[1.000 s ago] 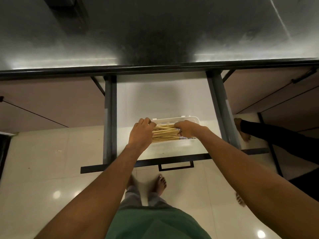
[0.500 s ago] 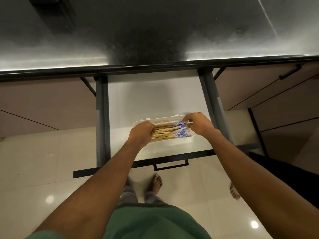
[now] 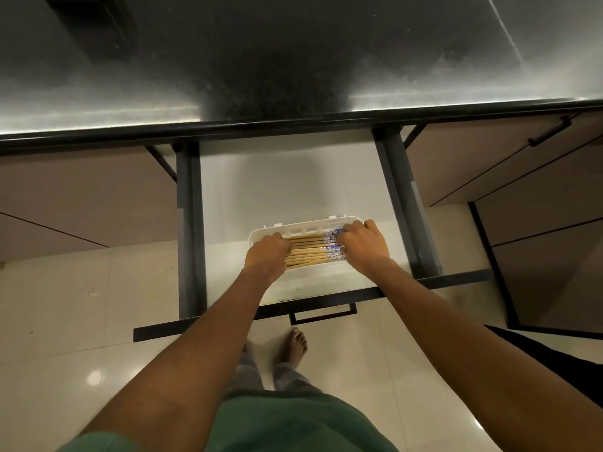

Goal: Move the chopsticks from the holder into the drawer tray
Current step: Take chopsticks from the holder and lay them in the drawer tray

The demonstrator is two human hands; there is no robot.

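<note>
Several wooden chopsticks [image 3: 306,252] with blue-and-white patterned ends lie side by side in a white plastic tray [image 3: 306,227] inside the pulled-out drawer [image 3: 287,187]. My left hand [image 3: 268,254] rests on the plain ends of the chopsticks at the tray's left end, fingers curled over them. My right hand [image 3: 363,244] covers the patterned ends at the tray's right end, fingers pressed on the chopsticks. No holder is in view.
A dark stone countertop [image 3: 293,60] overhangs the drawer. Grey drawer rails [image 3: 191,223] run on both sides, with a black front and handle [image 3: 323,316] near my feet. Brown cabinet fronts [image 3: 509,164] flank it above a glossy tiled floor [image 3: 65,321].
The chopsticks went from a crossed pile to a neat parallel row. My right hand slid to the tray's right end, uncovering the patterned ends. The person's leg at right is gone from view.
</note>
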